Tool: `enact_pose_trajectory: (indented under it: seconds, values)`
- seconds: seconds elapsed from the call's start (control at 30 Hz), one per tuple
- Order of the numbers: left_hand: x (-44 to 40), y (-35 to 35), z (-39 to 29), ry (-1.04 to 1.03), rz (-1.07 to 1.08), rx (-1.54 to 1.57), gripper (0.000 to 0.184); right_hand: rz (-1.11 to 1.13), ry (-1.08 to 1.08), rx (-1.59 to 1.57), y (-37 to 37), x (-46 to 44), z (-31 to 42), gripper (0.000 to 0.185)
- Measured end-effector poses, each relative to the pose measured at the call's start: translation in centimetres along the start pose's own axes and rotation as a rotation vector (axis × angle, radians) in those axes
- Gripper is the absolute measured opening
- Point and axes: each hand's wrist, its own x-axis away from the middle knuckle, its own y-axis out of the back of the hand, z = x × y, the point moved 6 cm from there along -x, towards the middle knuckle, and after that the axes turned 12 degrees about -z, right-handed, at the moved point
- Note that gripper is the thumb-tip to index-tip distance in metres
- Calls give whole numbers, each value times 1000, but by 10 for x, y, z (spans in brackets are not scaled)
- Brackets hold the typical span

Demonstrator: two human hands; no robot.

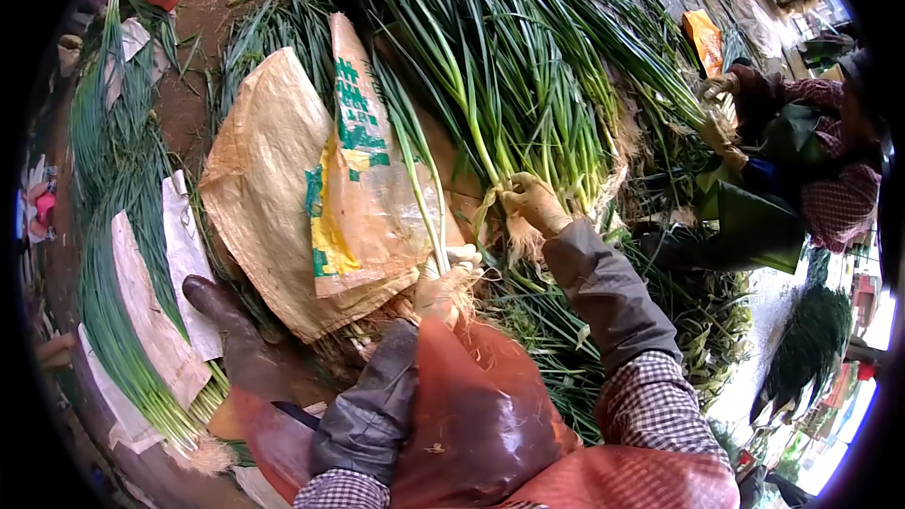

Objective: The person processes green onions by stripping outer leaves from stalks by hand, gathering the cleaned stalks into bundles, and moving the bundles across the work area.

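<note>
My left hand (443,285), in a pale glove, is closed round the white root ends of a few green onions (415,170), whose leaves reach up across a printed sack (363,198). Over to the right, my right hand (534,205), gloved too, has its fingers pressed together on a yellowish leaf and stalk at the base of the large onion pile (509,85). Thin roots hang beside both hands. A plain tan sack (267,188) lies left of the printed one.
Bundled onions (104,254) lie along the left with pale sheets (156,311). A co-worker (815,141) at the right holds onions by their roots. Loose trimmed leaves (698,330) lie right of my right arm. A red apron (490,415) covers my lap.
</note>
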Motion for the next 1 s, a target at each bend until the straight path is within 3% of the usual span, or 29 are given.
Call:
enact_pose_trajectory:
  seconds: [0.07,0.1,0.17,0.2,0.23,0.3,0.37,0.47,0.57,0.63,0.67,0.7,0.77,0.8,0.87,0.9,0.97,1.0]
  values:
    - [-9,-1,-6,-102,-4,-17,38,52,-55,-94,-14,12,19,19]
    - [-7,-5,-10,-186,-56,-110,41,58,-164,-217,-12,36,49,21]
    - [0,-9,-4,-154,-36,-135,43,232,-151,-458,-22,76,84,28]
    - [-2,-7,3,-183,-48,-167,43,206,81,-468,-42,74,66,44]
    - [-4,-3,9,-215,-57,-200,42,257,86,-276,-29,82,78,61]
    - [-4,6,12,-212,-133,-366,44,240,114,-104,-5,75,95,69]
    - [4,-5,3,-156,-99,-130,39,416,93,-175,-20,75,86,60]
    - [-3,18,15,-38,-158,-92,41,557,235,73,-29,86,70,35]
    - [-2,22,13,59,-211,148,37,488,129,-20,11,119,65,30]
    - [5,24,7,172,-229,150,35,400,-194,-104,47,119,49,29]
    - [15,16,6,242,-214,208,35,258,-246,-331,48,111,44,27]
    - [16,14,12,249,-204,199,35,193,-304,-346,43,108,55,22]
    - [11,16,16,97,-262,109,37,145,76,-394,20,97,83,30]
    - [27,0,3,182,-232,82,46,225,192,-367,5,99,91,30]
    - [20,14,6,195,-286,-7,46,423,430,-237,-23,103,84,22]
    - [16,20,6,210,-329,-98,45,412,464,-138,-25,108,78,16]
    - [25,17,-17,66,-521,-593,39,523,321,-118,-5,128,94,14]
    - [24,15,-5,166,-341,-258,36,544,-60,-234,14,136,94,13]
